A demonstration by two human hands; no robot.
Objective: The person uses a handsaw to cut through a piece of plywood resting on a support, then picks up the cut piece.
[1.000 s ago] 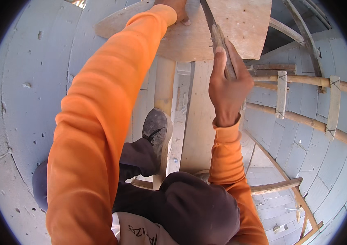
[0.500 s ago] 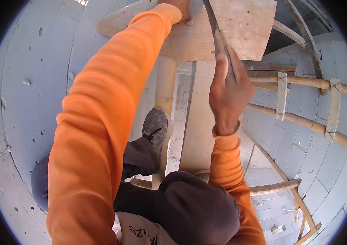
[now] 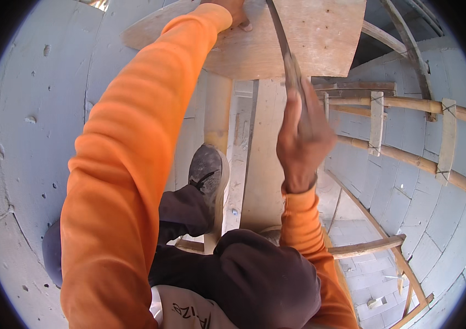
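A pale plywood board [image 3: 320, 33] with a slanted left end lies across the top of the view. My left hand [image 3: 235, 12] rests on its surface, thumb stretched out on the wood; the rest of the fingers are mostly cut off by the upper edge. Lower and to the right, my right hand [image 3: 305, 131] is closed around the handle of a handsaw, slightly blurred by motion. The dark saw blade [image 3: 279, 33] runs up and away over the plywood, and its far end leaves the picture.
Beneath the board stands a long wooden plank [image 3: 268, 159], with my shoe [image 3: 209, 170] on a narrow timber beside it. A bamboo ladder [image 3: 408, 159] crosses the right side. Grey block walls [image 3: 41, 137] flank me. A floor [image 3: 375, 279] shows far below.
My right hand and the saw have drawn back slightly toward me. The board and my left hand appear shifted a little left and up in view.
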